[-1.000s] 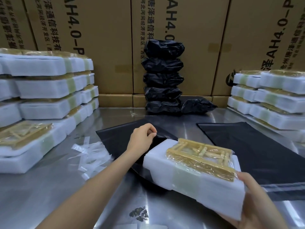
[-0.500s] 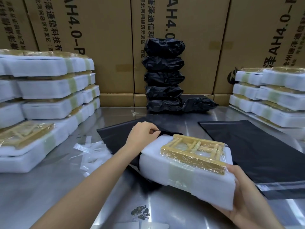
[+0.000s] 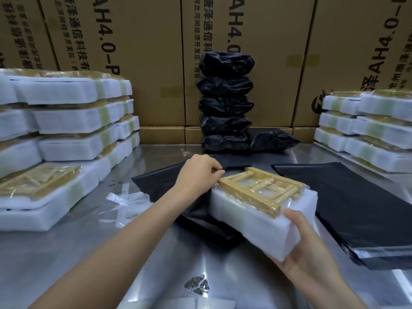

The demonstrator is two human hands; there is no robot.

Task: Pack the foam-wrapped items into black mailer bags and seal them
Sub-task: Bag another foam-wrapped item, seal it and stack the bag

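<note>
Fingers (image 3: 214,172) of the left hand (image 3: 196,172) pinch the bag's (image 3: 160,186) mouth edge while the right hand (image 3: 305,244) grips the foam item's (image 3: 256,217) near corner.

Since a second ago the item has slid forward and left, so its far end now sits at the bag opening by the left hand; insertion looks just begun, sealing still ahead. Soft white foam block, rectangular, topped by a tan slatted frame under crinkly clear film. Thin, glossy black bag lying flat on the shiny steel surface (image 3: 66,264). Spare bags (image 3: 356,208) lie right; sealed parcels (image 3: 225,108) stack behind; unpacked items (image 3: 66,121) wait at both sides.
</note>
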